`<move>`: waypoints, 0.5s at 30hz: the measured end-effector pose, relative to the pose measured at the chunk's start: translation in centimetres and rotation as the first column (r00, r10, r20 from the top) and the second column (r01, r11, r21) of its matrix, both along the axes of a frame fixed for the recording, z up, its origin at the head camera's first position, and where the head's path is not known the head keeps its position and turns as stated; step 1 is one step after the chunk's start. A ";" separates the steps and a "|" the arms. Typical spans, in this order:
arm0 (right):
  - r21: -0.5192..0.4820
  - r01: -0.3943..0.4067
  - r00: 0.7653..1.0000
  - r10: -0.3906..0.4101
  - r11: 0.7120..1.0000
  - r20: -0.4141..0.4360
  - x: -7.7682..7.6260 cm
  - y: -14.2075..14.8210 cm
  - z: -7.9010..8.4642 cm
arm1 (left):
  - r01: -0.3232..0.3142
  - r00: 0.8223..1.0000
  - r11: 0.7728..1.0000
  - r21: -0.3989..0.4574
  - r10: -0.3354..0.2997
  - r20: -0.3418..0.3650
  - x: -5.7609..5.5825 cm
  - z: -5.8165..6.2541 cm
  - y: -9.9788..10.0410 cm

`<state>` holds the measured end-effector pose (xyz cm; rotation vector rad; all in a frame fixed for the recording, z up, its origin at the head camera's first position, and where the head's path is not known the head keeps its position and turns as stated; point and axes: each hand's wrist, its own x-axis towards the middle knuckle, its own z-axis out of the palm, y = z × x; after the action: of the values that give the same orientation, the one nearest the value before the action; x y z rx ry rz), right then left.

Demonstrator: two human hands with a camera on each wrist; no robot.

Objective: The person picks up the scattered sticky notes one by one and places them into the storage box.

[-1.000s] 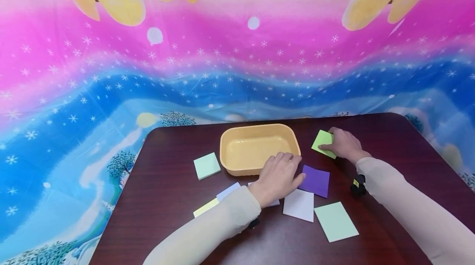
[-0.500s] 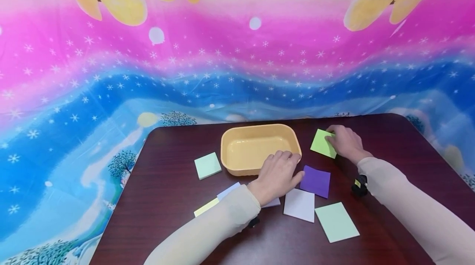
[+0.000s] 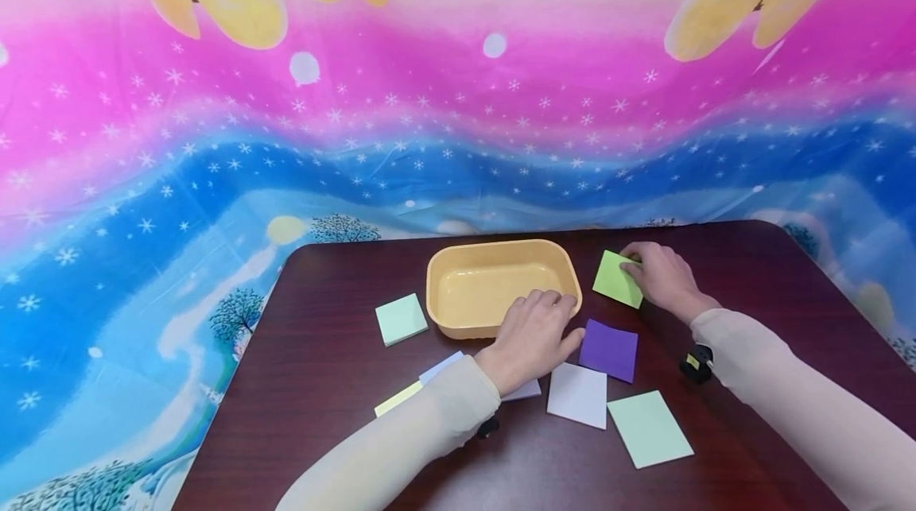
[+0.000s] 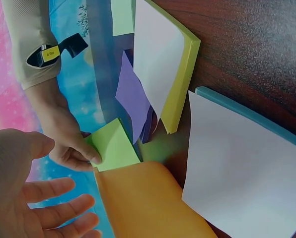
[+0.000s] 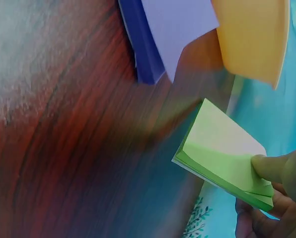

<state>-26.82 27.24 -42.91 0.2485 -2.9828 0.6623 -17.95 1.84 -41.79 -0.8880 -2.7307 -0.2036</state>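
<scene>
In the right wrist view, my right hand [image 5: 282, 191] pinches a lime-green sticky note pad [image 5: 222, 153], thumb on top and fingers beneath. The head view shows this pad [image 3: 619, 279] tilted, right of a yellow plastic basin [image 3: 436, 312]. My left hand [image 3: 533, 340] hovers by the basin's front right rim, its loosely bent fingers holding nothing. Whether they touch the rim cannot be told. In the left wrist view those fingers [image 4: 63, 213] are spread apart. Closest to the left thumb is a purple sticky note pad [image 3: 608, 350] on the table.
A white-topped pad [image 3: 576, 396] and a pale green pad [image 3: 650, 428] lie in front. Another pale green pad [image 3: 401, 319] sits left of the basin. My left forearm partly covers a pale yellow pad [image 3: 398, 398] and a bluish-white one [image 3: 440, 366]. A patterned cloth [image 3: 429, 169] hangs behind the table [image 3: 322, 280].
My right hand has shifted slightly left with the lime-green pad, and its hold on the pad's right edge has changed a little. My left hand stays almost still by the basin.
</scene>
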 end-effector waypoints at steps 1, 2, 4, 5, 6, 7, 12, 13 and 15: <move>0.000 0.001 1.000 -0.001 1.000 -0.005 0.1 -0.2 0.0 | 0.001 1.000 1.000 0.000 -0.001 -0.002 0.0 0.0 0.0; 0.001 0.003 1.000 -0.003 1.000 -0.008 0.1 -0.3 0.1 | 0.002 1.000 1.000 0.001 -0.002 -0.004 0.0 0.0 0.0; 0.002 0.007 1.000 -0.007 1.000 -0.011 0.2 -0.5 0.1 | 0.005 1.000 1.000 0.003 -0.005 -0.011 -0.1 0.1 0.0; 0.001 0.007 1.000 -0.007 1.000 -0.010 0.2 -0.6 0.2 | 0.006 1.000 1.000 0.005 -0.006 -0.013 -0.1 0.1 0.0; 0.001 0.008 1.000 -0.008 1.000 -0.010 0.3 -0.6 0.2 | 0.007 1.000 1.000 0.006 -0.007 -0.015 -0.1 0.2 0.0; 0.000 0.007 1.000 -0.007 1.000 -0.010 0.3 -0.7 0.2 | 0.007 1.000 1.000 0.009 -0.007 -0.014 -0.2 0.2 0.0; -0.001 -0.001 1.000 0.001 1.000 -0.027 0.5 -0.8 0.5 | 0.009 1.000 1.000 0.013 -0.009 -0.001 -0.4 0.5 0.1; 0.000 -0.002 0.999 0.002 1.000 -0.034 0.6 -0.8 0.6 | 0.009 1.000 1.000 0.013 -0.009 0.003 -0.5 0.6 0.2; 0.000 -0.005 0.999 0.005 1.000 -0.043 0.7 -1.0 0.8 | 0.010 1.000 1.000 0.015 -0.010 0.004 -0.5 0.7 0.2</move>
<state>-26.13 26.22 -42.15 0.2670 -2.9420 0.6483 -18.49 2.04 -41.04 -0.8981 -2.7260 -0.2273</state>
